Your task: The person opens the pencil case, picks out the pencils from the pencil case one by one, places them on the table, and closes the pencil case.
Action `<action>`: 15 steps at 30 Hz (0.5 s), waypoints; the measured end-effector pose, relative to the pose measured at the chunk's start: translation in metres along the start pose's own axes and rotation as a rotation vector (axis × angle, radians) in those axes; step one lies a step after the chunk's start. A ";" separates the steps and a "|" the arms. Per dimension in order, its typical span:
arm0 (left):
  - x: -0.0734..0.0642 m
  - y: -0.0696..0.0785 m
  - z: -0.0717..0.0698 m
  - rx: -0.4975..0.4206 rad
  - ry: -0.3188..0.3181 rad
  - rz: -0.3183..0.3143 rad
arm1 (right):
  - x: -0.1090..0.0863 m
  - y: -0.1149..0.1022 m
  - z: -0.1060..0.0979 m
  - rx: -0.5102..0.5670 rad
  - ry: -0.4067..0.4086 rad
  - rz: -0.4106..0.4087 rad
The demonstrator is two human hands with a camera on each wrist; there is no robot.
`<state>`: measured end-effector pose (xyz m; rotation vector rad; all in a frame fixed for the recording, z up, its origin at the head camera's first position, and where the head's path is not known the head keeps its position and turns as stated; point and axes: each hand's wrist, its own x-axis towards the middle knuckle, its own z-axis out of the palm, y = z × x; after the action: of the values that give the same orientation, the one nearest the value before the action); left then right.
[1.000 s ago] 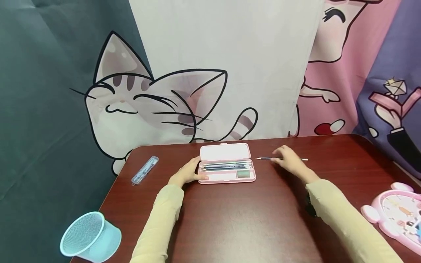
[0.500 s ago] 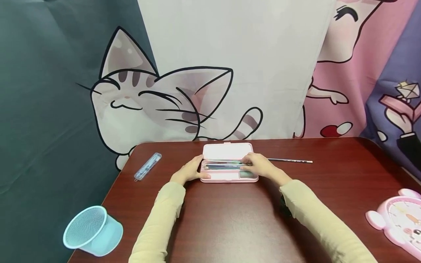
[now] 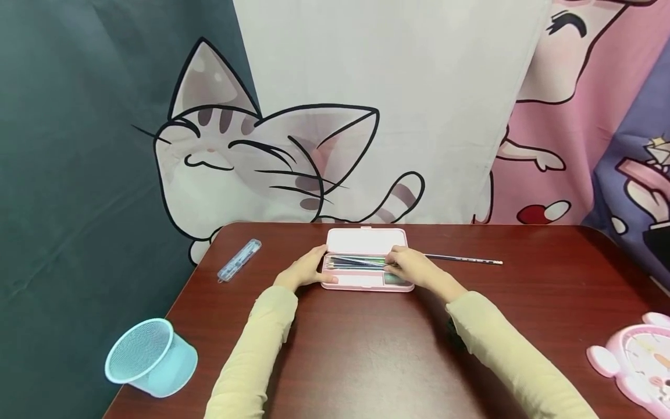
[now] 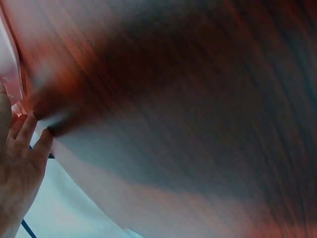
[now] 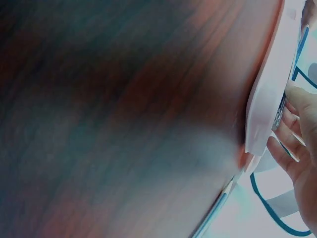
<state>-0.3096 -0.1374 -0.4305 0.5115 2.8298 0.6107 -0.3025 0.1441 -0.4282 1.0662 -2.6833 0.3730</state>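
A pink pencil case (image 3: 358,281) lies open on the table with its lid folded back. Several pencils (image 3: 356,263) lie in its rear compartment, and a grey-green block (image 3: 392,279) sits at the front right, partly covered. My left hand (image 3: 303,270) holds the case's left end, thumb at the front corner and fingers behind. At the right end, my right hand (image 3: 416,267) reaches into the case and pinches a pencil (image 5: 279,116) by its dark patterned end. Another pencil (image 3: 463,259) lies on the table just right of the case, its tip side hidden by that hand.
A clear blue-tinted flat case (image 3: 239,261) lies at the back left. Near the left edge a light blue mesh basket (image 3: 175,364) leans on its side. A pink animal-shaped clock (image 3: 628,361) is at the right. A cartoon-printed curtain (image 3: 419,87) hangs behind the table.
My right hand has moved left, from over the pencil on the table into the pencil case, and pinches a pencil there. The left hand keeps its hold on the case. The view has shifted slightly.
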 end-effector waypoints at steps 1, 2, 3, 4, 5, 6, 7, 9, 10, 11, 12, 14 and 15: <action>0.000 0.000 0.000 0.003 -0.002 0.002 | 0.000 -0.001 0.000 -0.030 0.015 -0.024; 0.001 0.000 -0.001 -0.002 -0.002 0.005 | 0.000 -0.001 0.000 -0.061 0.031 -0.046; 0.001 0.001 -0.001 -0.006 -0.001 0.009 | 0.000 -0.001 0.000 -0.085 0.048 -0.064; 0.001 0.001 -0.001 -0.012 0.001 0.011 | 0.000 -0.001 0.000 -0.103 0.063 -0.077; 0.001 0.001 -0.001 -0.017 0.002 0.015 | -0.001 0.000 0.000 -0.111 0.075 -0.080; 0.001 0.002 -0.002 -0.022 0.004 0.017 | -0.001 0.000 0.000 -0.110 0.082 -0.079; 0.001 0.002 -0.002 -0.023 0.005 0.017 | -0.002 0.001 -0.001 -0.105 0.087 -0.076; 0.000 0.001 -0.002 -0.024 0.010 0.019 | -0.004 0.002 -0.002 -0.078 0.090 -0.056; 0.000 0.001 -0.002 -0.021 0.011 0.020 | -0.005 0.003 -0.003 -0.060 0.088 -0.041; 0.000 0.001 -0.002 -0.018 0.011 0.022 | -0.006 0.004 -0.005 -0.044 0.089 -0.026; 0.000 0.001 -0.002 -0.016 0.011 0.022 | -0.008 0.006 -0.006 -0.027 0.091 -0.010; -0.001 0.001 -0.002 -0.018 0.011 0.025 | -0.011 0.009 -0.009 0.004 0.103 0.020; -0.001 0.001 -0.002 -0.017 0.013 0.029 | -0.012 0.011 -0.010 0.017 0.111 0.034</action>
<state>-0.3092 -0.1375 -0.4286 0.5490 2.8312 0.6443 -0.3003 0.1626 -0.4236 0.9757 -2.6070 0.4481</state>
